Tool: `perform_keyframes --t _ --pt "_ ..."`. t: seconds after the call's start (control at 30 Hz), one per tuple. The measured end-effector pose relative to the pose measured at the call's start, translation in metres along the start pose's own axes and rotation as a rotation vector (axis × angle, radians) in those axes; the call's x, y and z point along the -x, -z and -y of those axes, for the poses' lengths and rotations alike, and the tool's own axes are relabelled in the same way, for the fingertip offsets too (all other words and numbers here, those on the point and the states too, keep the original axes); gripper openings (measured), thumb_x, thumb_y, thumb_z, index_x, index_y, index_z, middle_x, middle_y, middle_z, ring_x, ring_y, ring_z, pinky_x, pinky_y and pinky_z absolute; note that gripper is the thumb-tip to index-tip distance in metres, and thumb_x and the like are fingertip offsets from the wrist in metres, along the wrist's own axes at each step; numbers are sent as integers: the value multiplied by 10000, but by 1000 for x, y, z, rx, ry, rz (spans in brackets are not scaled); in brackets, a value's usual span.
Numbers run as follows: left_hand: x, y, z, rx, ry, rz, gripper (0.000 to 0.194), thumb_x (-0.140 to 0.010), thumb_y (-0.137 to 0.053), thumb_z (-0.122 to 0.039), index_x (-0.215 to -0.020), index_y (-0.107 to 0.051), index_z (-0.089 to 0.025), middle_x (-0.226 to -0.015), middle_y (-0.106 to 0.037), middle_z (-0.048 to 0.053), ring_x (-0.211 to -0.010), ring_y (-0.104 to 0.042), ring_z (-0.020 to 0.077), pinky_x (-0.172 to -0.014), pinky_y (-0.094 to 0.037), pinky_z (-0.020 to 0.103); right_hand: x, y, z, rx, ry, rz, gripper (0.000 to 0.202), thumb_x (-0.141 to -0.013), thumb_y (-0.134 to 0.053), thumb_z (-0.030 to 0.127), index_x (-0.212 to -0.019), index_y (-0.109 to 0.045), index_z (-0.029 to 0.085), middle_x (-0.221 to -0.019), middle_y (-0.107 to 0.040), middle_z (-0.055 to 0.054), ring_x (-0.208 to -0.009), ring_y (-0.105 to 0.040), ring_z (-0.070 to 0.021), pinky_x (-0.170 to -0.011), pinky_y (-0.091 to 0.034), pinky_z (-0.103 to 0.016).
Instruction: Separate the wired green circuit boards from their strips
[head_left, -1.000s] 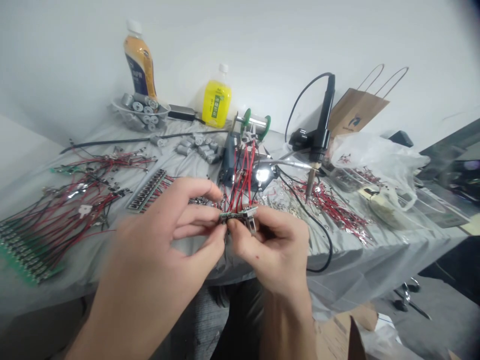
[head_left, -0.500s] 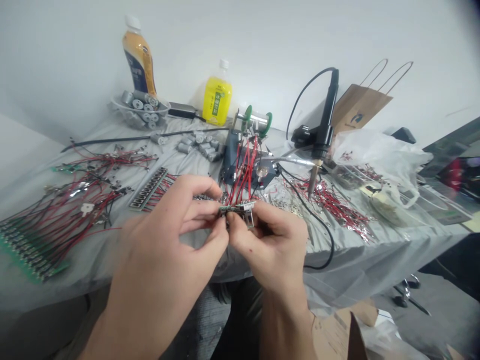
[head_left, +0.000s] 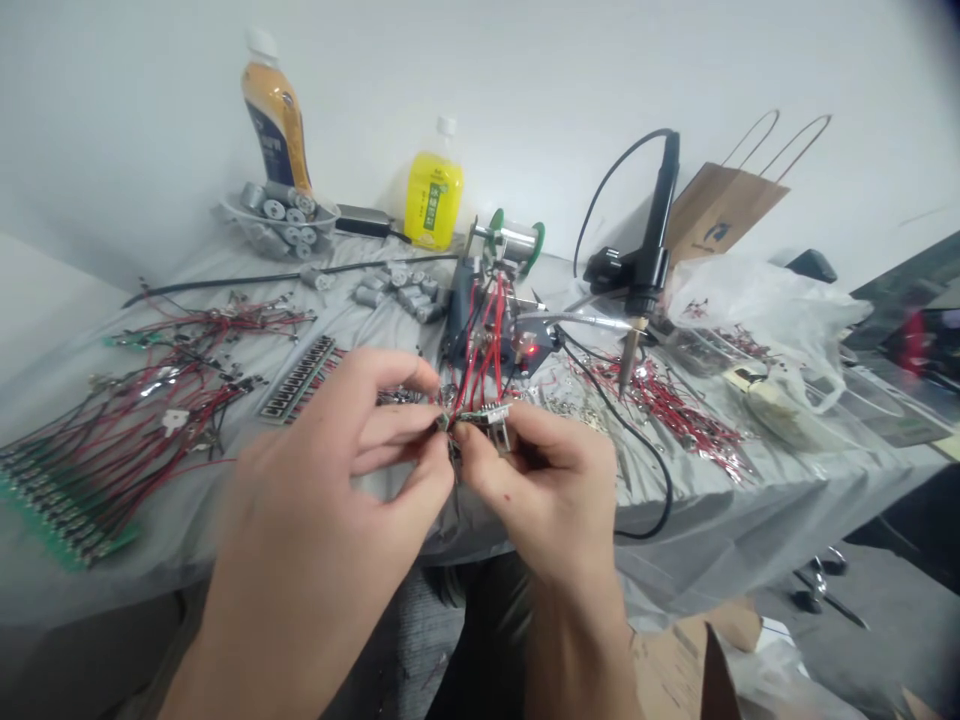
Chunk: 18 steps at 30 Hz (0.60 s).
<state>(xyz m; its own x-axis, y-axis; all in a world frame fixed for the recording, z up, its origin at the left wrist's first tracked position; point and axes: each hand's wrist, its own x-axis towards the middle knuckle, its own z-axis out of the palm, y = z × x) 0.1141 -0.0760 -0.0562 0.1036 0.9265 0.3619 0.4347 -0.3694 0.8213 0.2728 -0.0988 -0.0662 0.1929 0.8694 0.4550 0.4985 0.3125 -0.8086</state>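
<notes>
At the front of the table, my right hand (head_left: 551,490) pinches a small circuit board (head_left: 491,412) with metal parts on it between thumb and bent fingers. My left hand (head_left: 330,490) is closed at the board's left end, its thumb and fingertips pinching a small green edge there. Whether that edge is one piece with the board is too small to tell. Red wires (head_left: 491,350) rise just behind the fingertips, in front of a dark soldering stand (head_left: 461,315) with a lit red lamp. My fingers hide much of the board.
Wired green boards (head_left: 67,510) lie on the left, small motors (head_left: 409,290) behind. A soldering iron (head_left: 656,230) stands tip down on the right, its cable (head_left: 664,490) hanging over the edge. Nearby are loose red wires (head_left: 690,420), a solder spool (head_left: 517,243) and a yellow bottle (head_left: 435,200).
The left fingertips have shifted slightly left and the board has tilted a little between the hands. The red lamp on the stand now glows brightly.
</notes>
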Motion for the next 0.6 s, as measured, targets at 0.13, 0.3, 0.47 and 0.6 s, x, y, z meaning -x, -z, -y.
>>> perform_keyframes --t 0.13,0.3,0.47,0.6 --pt "-1 3 3 34 14 70 398 -895 -726 -262 -1242 -645 -439 -1065 -867 -135 -953 -864 187 -740 -717 186 -3 4 1 11 -38 28 392 -888 -660 178 -631 -368 226 -612 -255 79 -558 -189 -78 -464 -156 -235" --pt "-3 5 6 54 34 84 407 -922 -724 -274 -1278 -641 -453 -1078 -869 -146 -970 -862 181 -756 -714 186 -6 9 -1 13 -113 90 332 -904 -648 256 -648 -441 221 -626 -270 71 -568 -227 -86 -467 -166 -236" --pt "-6 5 9 -4 39 152 370 -913 -664 -245 -1231 -666 -433 -982 -873 -108 -901 -870 219 -767 -745 330 -4 14 -3 80 -217 214 291 -936 -616 296 -676 -520 208 -622 -338 69 -562 -294 -88 -469 -236 -222" --pt "-9 2 12 -83 35 214 360 -899 -649 -232 -1221 -696 -385 -927 -877 -63 -862 -869 268 -749 -730 399 -3 18 -5 229 -275 282 320 -932 -652 294 -651 -525 209 -550 -400 74 -524 -339 -93 -482 -233 -241"
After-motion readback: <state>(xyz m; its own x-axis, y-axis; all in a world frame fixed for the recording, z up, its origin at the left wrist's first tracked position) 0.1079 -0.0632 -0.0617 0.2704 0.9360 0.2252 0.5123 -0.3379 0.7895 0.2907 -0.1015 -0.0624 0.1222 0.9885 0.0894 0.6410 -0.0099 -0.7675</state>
